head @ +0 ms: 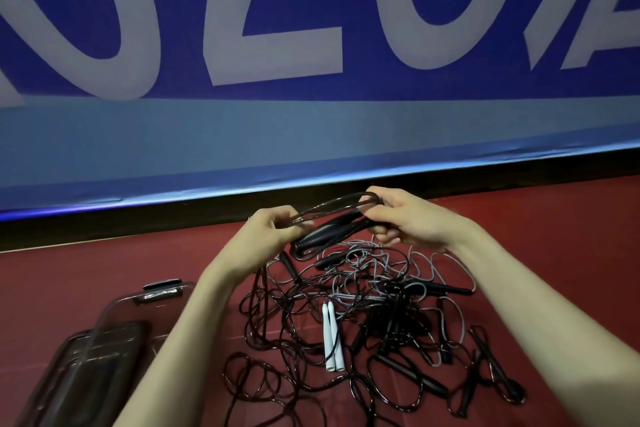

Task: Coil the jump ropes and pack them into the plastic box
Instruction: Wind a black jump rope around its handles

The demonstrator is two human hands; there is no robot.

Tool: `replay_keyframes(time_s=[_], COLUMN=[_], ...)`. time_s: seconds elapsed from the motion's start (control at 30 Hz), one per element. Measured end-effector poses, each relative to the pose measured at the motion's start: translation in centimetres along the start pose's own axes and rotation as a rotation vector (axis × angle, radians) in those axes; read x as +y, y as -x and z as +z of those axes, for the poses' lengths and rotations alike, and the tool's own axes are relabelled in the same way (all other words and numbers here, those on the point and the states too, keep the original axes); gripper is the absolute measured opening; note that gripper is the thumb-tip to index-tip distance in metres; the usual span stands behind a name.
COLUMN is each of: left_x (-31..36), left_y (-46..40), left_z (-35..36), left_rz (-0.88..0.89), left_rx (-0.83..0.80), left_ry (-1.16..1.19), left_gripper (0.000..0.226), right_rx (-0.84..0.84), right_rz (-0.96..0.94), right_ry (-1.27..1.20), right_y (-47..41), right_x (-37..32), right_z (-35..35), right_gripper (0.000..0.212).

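Nearest us the plastic box (86,354) waits on the floor, while our left hand (268,236) and right hand (410,222) pinch 1 limp, springy rope coil (332,218) above the tangled pile (363,315).

Dim, even indoor light is seen; glare is thrown along the banner's lower edge (242,189) toward 9 o'clock, and wide-angle bending is shown at the borders.

Tangled ropes (363,315) cover the floor ahead; bare floor (86,270) lies left, behind the box (104,350).
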State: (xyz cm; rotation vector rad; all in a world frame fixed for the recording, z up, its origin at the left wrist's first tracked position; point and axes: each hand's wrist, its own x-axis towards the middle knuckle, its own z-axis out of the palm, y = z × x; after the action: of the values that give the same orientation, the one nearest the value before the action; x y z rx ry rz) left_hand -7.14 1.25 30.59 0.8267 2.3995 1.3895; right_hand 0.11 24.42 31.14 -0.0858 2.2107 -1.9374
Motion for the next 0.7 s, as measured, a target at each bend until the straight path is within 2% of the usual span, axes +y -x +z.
replay_keyframes(time_s=[0.07, 0.13, 0.3, 0.4, 0.53, 0.63, 0.7], left_x=[-0.2, -1.1, -1.2, -1.6, -1.5, -0.1, 0.8], left_y=[0.6, 0.8, 0.4, -0.3, -0.5, 0.2, 0.6], left_z=[-0.7, -1.1, 1.7, 4.1, 6.7, 8.2, 9.0], left_rz=[0.059, 0.081, 0.025, -0.068, -0.054, 0.029, 0.129], left_rx=[-0.038, 0.018, 0.193, 0.162, 0.018, -0.043, -0.056], left_ry=[0.182, 0.317, 0.374, 0.385, 0.268, 0.13, -0.048], left_gripper=[0.013, 0.01, 0.016, 0.026, 0.036, 0.045, 0.045], right_rx=[-0.068, -0.125, -0.227, -0.118, 0.128, 0.269, 0.346], right_rz=[0.015, 0.008, -0.073, -0.147, -0.208, -0.228, -0.229], right_ry=[-0.074, -0.128, -0.167, -0.207, -0.151, -0.13, -0.072], right_y=[0.6, 0.9, 0.8, 0.3, -0.2, -0.4, -0.4], right_x=[0.0, -0.1, -1.2, -1.8, -1.4, -0.5, -0.1], right_z=[-0.6, -0.7, 0.2, 0.6, -0.1, -0.6, -0.7], right_gripper=[0.011, 0.01, 0.023, 0.02, 0.014, 0.016, 0.017])
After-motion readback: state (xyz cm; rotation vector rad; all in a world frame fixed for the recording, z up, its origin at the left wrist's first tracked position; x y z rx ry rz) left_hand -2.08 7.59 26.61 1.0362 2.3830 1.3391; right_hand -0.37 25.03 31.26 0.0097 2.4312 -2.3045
